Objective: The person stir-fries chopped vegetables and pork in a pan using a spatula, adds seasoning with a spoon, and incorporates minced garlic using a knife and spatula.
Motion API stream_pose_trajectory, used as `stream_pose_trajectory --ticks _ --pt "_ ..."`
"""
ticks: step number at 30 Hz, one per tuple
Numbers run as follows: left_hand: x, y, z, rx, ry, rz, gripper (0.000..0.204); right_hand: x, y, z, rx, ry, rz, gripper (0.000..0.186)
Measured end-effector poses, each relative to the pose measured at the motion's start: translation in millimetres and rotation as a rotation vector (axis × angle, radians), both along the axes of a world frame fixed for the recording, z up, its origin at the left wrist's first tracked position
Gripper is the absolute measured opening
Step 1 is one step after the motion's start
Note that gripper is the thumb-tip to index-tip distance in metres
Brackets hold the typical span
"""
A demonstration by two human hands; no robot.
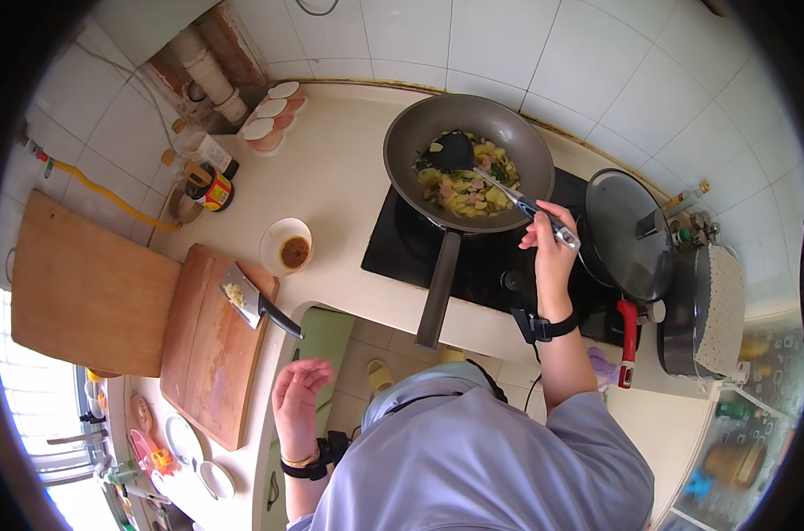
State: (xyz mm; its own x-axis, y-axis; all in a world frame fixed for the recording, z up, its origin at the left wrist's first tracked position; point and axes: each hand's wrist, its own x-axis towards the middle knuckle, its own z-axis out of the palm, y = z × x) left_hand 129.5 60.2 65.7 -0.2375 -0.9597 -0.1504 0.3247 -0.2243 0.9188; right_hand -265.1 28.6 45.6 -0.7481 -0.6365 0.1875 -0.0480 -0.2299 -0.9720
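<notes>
My right hand is closed round the handle of a black-headed spatula, whose head rests among chopped food in yellow, pink and green inside a grey frying pan. The pan sits on a black induction cooktop, its handle pointing toward me. My left hand is raised with loosely curled fingers and holds nothing; it is below a cleaver that lies on a wooden board with chopped pale bits on its blade. A small bowl of brown sauce is beside the board.
Bottles and egg-shaped items in a holder stand at the back left. An upright board is at left, with plates below it. A lidded pan with a red handle and a covered appliance are at right.
</notes>
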Motion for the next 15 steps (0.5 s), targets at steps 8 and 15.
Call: stream_pose_trajectory --ticks 8,15 --pt "-2.4 -6.0 4.4 0.009 0.010 -0.015 0.025 2.4 36.1 15.5 -0.033 -0.032 -0.017 0.017" --pt "-0.1 -13.4 4.9 0.014 -0.005 -0.066 0.024 -4.9 69.4 27.7 0.028 -0.093 0.014 0.016"
